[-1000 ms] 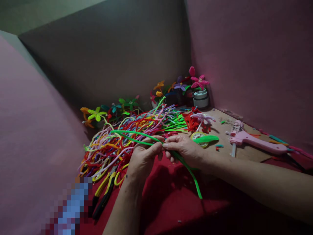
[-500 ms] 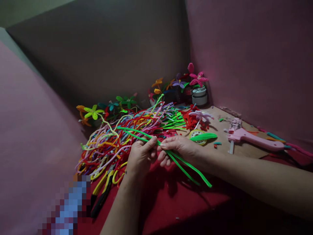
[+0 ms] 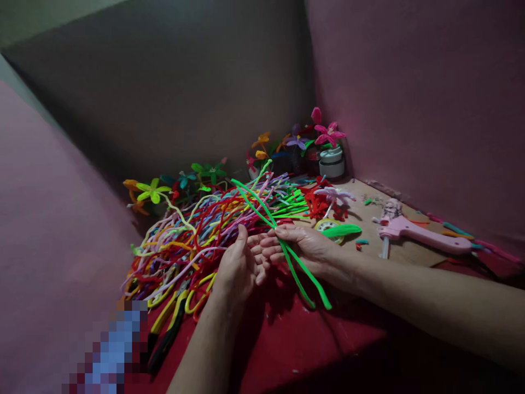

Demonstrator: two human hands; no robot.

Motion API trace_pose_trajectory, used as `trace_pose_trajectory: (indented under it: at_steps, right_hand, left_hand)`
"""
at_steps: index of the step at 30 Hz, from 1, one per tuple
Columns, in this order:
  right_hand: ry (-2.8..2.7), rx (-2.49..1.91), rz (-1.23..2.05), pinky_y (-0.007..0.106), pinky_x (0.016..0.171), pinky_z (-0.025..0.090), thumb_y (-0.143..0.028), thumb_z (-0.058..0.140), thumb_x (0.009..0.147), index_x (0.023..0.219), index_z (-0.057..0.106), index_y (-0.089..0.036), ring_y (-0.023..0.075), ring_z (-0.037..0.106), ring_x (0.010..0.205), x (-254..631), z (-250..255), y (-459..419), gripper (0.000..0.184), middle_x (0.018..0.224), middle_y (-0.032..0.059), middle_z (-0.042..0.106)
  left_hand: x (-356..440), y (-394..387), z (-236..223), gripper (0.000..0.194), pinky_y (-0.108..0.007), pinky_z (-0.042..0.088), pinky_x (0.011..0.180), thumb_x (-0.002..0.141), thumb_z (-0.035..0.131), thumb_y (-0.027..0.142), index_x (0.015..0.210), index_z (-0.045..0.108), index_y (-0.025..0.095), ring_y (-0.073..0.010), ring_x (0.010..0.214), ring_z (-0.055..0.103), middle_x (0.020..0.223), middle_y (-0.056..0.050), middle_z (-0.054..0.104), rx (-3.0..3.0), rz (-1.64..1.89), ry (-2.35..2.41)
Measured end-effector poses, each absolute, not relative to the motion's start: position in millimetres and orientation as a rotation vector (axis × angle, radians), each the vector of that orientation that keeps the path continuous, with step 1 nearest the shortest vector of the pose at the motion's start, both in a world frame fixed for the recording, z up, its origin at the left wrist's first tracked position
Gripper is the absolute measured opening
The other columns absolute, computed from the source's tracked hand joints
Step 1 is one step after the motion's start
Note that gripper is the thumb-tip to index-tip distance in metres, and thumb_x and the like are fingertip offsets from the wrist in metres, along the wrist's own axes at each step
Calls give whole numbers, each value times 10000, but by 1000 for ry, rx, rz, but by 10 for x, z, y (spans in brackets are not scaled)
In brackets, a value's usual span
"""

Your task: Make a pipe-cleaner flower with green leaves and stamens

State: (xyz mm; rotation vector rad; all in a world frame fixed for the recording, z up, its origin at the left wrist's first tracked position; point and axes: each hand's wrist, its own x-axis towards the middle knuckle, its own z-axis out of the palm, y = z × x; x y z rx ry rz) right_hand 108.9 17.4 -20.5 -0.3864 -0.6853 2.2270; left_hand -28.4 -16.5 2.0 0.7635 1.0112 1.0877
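Right hand (image 3: 301,249) pinches green stems (image 3: 287,251)

The picture is dim, with a faint greenish light reaching the ceiling at the upper left and the near right corner of the red tabletop (image 3: 303,339) sunk in near-black shadow. Soft shadows fall beneath the hands. Blocky pixelation hides a patch at the lower left; fine detail looks smeared.
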Motion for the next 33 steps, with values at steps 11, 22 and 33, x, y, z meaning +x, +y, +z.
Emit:
trace_pose_trajectory:
  at_steps: [11, 22, 33]
  right_hand:
    - [-579, -556, 1891, 241, 607, 493, -94, 539, 767, 694, 589, -101, 115, 611, 601, 1084, -201, 230, 88, 678, 54, 652]
    - [-894, -733, 1729, 194, 437, 330, -165, 636, 614, 561, 571, -113, 70, 459, 433, 1096, -283, 236, 99, 468, -10, 544]
    - [-934, -917, 1971, 193, 407, 358, -71, 520, 706, 594, 536, -114, 80, 478, 386, 1089, -257, 117, 121, 488, 33, 584]
  left_hand:
    - [24, -307, -176, 274, -157, 218, 293, 736, 582, 357, 720, 584, 83, -48, 328, 401, 491, -16, 541, 1007, 709, 938]
    - [-398, -222, 75, 165, -243, 396, 587, 675, 608, 313, 696, 677, 164, -142, 624, 537, 654, -27, 636, 1689, 978, 1676]
    - [-525, -84, 23, 227, -258, 397, 632, 614, 663, 346, 701, 689, 139, -158, 646, 560, 674, -36, 659, 1502, 1141, 1710]
